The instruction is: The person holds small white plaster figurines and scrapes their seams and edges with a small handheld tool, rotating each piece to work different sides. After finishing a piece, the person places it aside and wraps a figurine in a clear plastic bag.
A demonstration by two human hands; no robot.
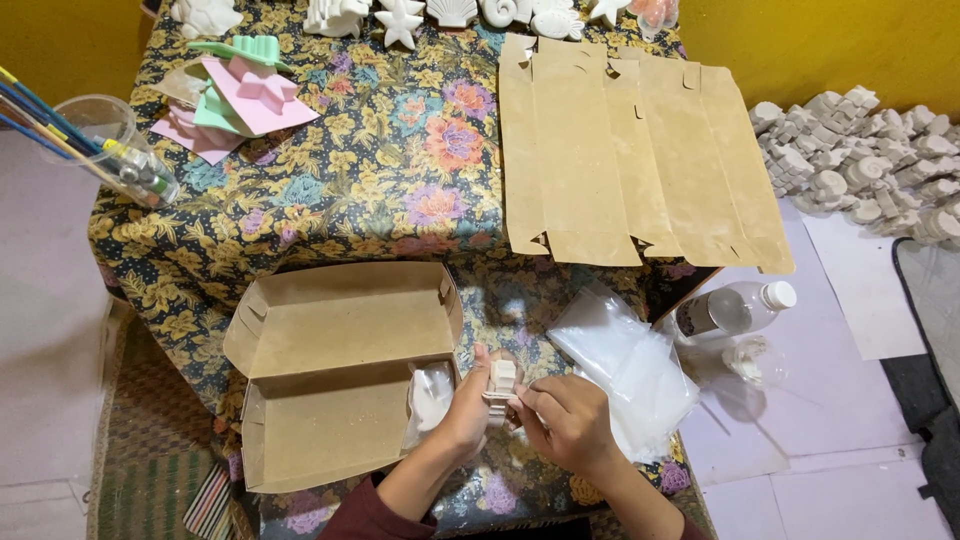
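Observation:
My left hand (466,408) and my right hand (570,418) meet at the table's near edge, both gripping a small pale plaster figure (501,384) between their fingertips. Just left of my left hand lies an open brown cardboard box (330,385), with a bagged white plaster piece (432,402) in its near right corner. A stack of clear plastic bags (628,365) lies right beside my right hand.
Flat brown box blanks (630,150) lie on the floral tablecloth (400,180). Pink and green moulds (240,95) and a cup of brushes (110,145) sit at the left. White plaster shapes (400,18) line the far edge. A plastic bottle (730,308) and a plaster heap (870,160) are right.

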